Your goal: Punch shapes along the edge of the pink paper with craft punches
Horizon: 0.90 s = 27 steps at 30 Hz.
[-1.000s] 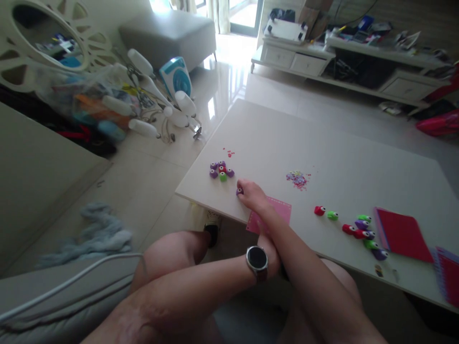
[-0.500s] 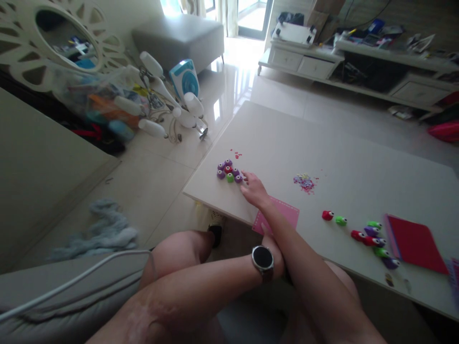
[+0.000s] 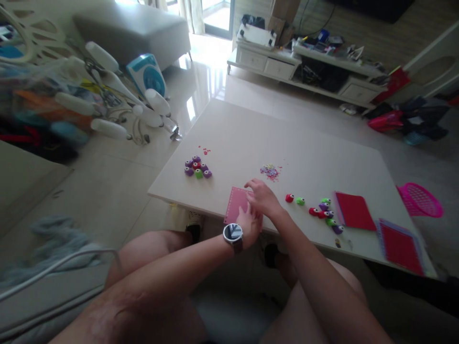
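Note:
A pink sheet [image 3: 234,203] with a row of small light marks along its edges lies at the near edge of the table. My left hand [image 3: 250,221], with a watch on its wrist, rests on the sheet's right part with its fingers spread. Over the right side of the sheet is my right hand [image 3: 263,197], its fingers apart and slightly bent, partly covering the left one. No object shows in either hand. Left of the sheet stands a cluster of small purple, red and green punch-like pieces [image 3: 198,167] with white round tops.
A pile of tiny coloured paper bits [image 3: 270,171] lies beyond my hands, with red bits [image 3: 205,151] farther left. More punch-like pieces [image 3: 323,213] stand to the right, beside stacked red sheets [image 3: 355,211] and another red stack [image 3: 401,246]. A pink basket [image 3: 421,199] is past the table.
My right hand has left the cluster of punch-like pieces and come back right, over the pink sheet near my left hand. The camera view has turned right.

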### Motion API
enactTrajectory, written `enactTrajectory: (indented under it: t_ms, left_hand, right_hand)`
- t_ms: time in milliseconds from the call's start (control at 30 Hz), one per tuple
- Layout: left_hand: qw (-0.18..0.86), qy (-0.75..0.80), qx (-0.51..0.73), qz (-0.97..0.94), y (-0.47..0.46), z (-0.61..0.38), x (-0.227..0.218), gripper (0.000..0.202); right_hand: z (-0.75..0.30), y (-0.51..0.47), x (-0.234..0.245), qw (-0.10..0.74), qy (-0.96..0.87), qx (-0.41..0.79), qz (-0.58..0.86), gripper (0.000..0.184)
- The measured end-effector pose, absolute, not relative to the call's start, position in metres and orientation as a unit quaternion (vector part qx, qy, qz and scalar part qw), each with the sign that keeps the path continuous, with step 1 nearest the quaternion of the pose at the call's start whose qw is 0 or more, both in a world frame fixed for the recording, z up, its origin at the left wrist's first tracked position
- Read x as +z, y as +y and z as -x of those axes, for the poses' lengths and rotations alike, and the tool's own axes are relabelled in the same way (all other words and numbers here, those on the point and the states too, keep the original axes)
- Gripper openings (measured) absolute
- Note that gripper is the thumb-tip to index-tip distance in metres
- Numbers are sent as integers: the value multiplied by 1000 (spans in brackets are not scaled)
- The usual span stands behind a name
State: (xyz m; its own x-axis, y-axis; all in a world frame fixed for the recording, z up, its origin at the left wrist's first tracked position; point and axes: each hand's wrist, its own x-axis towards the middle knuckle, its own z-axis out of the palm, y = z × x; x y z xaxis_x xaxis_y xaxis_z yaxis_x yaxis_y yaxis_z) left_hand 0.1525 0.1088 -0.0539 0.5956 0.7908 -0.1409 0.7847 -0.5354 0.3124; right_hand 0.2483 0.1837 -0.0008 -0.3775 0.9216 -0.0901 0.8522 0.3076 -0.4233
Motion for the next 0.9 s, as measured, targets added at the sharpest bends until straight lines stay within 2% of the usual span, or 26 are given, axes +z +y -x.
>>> enactTrajectory:
  t_ms: [133,267,400,667,900]
  left_hand:
    - [165,435,-55,-883,107,-151,-45,62]
    - [168,419,-61,-890,110,-143,-38,66]
    - [172,410,-74,-893,116,-140,-38,68]
    - [158,423,-67,-890,124,-142,-37,62]
    - [134,437,-25,-889,132,-132,-37,36]
  right_hand:
    - [-299,176,-6,76,-802,170,568,25]
    - [-353,178,-9,81,-765,120,627,25]
    - [-394,184,-5,48,-703,90,704,27]
    - [-423,183,9,-45,-611,193,766,48]
    - [-419,181,8,-112,-624,229,739,27]
